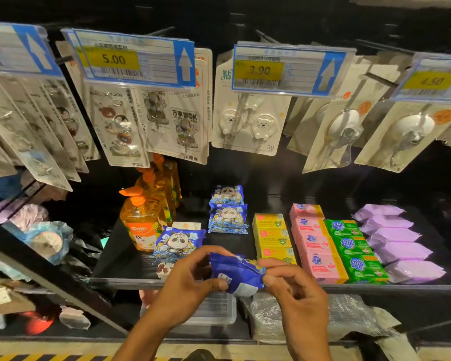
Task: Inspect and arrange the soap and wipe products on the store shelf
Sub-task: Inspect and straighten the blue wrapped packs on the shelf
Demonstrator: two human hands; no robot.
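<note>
A blue wipe pack (pixel 238 276) is held in front of the shelf edge, back side up, between both hands. My left hand (pixel 188 285) pinches its left end and my right hand (pixel 289 290) pinches its right end. On the black shelf (pixel 125 246) behind, a panda-print wipe pack (pixel 176 242) leans at the front left, and two more panda packs (pixel 228 209) stand in a row further back. To the right lie rows of yellow soap boxes (pixel 272 237), pink soap bars (pixel 314 243), green soap bars (pixel 354 250) and purple wipe packs (pixel 397 242).
Orange pump bottles (pixel 141 220) stand at the shelf's left. Carded adhesive hooks (pixel 250 121) hang above on pegs behind price tags (pixel 130 61). A clear plastic box (pixel 214 308) and wrapped goods sit on the shelf below. Bagged items fill the left-hand rack.
</note>
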